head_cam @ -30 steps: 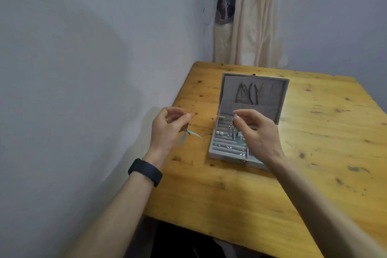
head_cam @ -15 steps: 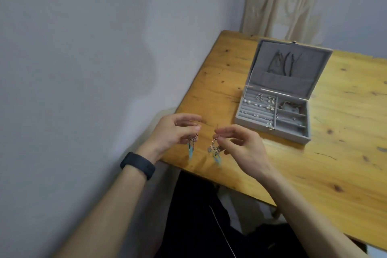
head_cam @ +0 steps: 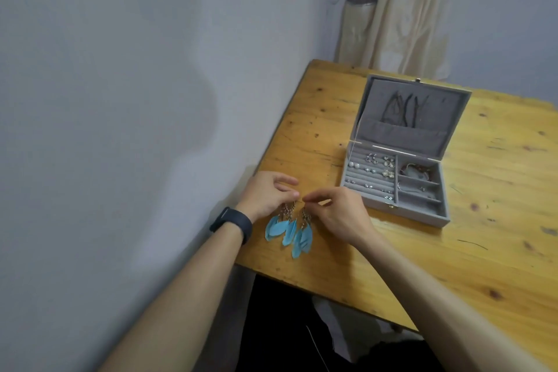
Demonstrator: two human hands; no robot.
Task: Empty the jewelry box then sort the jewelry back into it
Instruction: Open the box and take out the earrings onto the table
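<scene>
An open grey jewelry box (head_cam: 418, 212) stands on the wooden table (head_cam: 483, 235). Its left ring rolls carry several earrings, its right compartments hold a bracelet, and necklaces hang in the lid (head_cam: 413, 112). Near the table's front left corner my left hand (head_cam: 267, 195) pinches the hook of one blue feather earring (head_cam: 279, 228). My right hand (head_cam: 338, 214) pinches the hook of the second feather earring (head_cam: 302, 240). The feathers of both lie on the wood, side by side, left of the box.
A grey wall runs close along the table's left edge. A cream curtain (head_cam: 401, 18) hangs behind the far corner. A black band (head_cam: 232, 225) sits on my left wrist. Bare wood stretches right of and in front of the box.
Both hands have come away from the box toward the table's front left corner and lowered the two feather earrings until their feathers rest on the wood. The view shifted left.
</scene>
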